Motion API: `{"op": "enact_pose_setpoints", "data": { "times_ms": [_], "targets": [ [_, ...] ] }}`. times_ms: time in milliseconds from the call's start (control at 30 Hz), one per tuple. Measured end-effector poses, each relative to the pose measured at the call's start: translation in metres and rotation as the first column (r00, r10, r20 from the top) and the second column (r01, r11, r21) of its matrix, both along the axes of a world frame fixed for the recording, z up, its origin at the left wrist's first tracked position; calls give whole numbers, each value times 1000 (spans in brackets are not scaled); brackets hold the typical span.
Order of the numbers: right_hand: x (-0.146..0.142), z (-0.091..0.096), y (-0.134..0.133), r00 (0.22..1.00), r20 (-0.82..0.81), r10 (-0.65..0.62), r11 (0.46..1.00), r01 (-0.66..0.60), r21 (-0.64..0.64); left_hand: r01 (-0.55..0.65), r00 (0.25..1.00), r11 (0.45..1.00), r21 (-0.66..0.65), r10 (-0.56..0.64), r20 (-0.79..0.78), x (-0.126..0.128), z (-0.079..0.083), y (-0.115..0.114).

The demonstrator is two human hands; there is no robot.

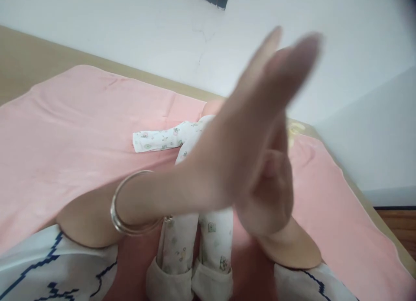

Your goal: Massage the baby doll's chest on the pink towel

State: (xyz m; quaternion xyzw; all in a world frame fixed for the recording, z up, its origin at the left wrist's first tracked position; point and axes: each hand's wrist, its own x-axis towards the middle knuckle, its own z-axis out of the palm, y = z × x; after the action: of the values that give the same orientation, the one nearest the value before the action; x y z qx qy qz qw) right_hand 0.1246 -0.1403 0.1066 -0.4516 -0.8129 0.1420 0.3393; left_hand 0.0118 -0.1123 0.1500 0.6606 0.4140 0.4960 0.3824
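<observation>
My left hand (234,132), with a silver bangle (114,212) round its wrist, is raised in the middle of the view. Its fingers stretch up to the right and are smeared by motion. Close behind it is my right hand (268,203), palm towards the left one; the two appear to touch. Part of the right hand is hidden, but the fingers that show are not wrapped round anything. Beneath and beyond the hands lies a baby-sized figure in white printed clothes (159,138), one sleeve out to the left. My hands cover its upper body.
A pink blanket (81,119) lies under the figure on a tan mat (26,54). White walls (146,28) stand behind and to the right. A yellow item (295,130) is at the blanket's far right edge. My patterned white clothing (81,266) shows at the bottom.
</observation>
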Motion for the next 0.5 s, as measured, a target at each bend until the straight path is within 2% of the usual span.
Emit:
{"op": "enact_pose_setpoints", "data": {
  "times_ms": [67, 133, 167, 233, 267, 333, 400, 500],
  "targets": [
    [-6, -12, 13, 992, -88, 89, 988, -77, 135, 26, 987, 999, -23, -22, 160, -10, -15, 23],
    [-6, -29, 32, 978, -140, 156, 967, -122, 225, -9, 960, 996, -90, 33, 277, -14, -44, 50],
    [-5, -39, 42, 983, -144, 110, 979, -81, 188, -53, 957, 989, -136, 89, 276, -14, -62, 63],
    [-5, -60, 60, 999, -36, -31, 998, 33, 51, -178, 966, 964, -195, 208, 150, -12, -98, 85],
    [-5, -71, 68, 998, 47, -52, 998, 52, -18, -202, 970, 958, -203, 225, 96, -11, -115, 93],
    [-2, -87, 81, 978, 205, -41, 997, 55, -61, -220, 973, 962, -164, 228, 28, -9, -144, 103],
    [5, -95, 94, 943, 333, 12, 997, 16, -81, -207, 978, 973, -105, 204, -40, -8, -163, 106],
    [27, -94, 113, 914, 404, 15, 989, 46, -140, -212, 972, 977, -26, 208, -113, -9, -175, 105]
  ]
}}
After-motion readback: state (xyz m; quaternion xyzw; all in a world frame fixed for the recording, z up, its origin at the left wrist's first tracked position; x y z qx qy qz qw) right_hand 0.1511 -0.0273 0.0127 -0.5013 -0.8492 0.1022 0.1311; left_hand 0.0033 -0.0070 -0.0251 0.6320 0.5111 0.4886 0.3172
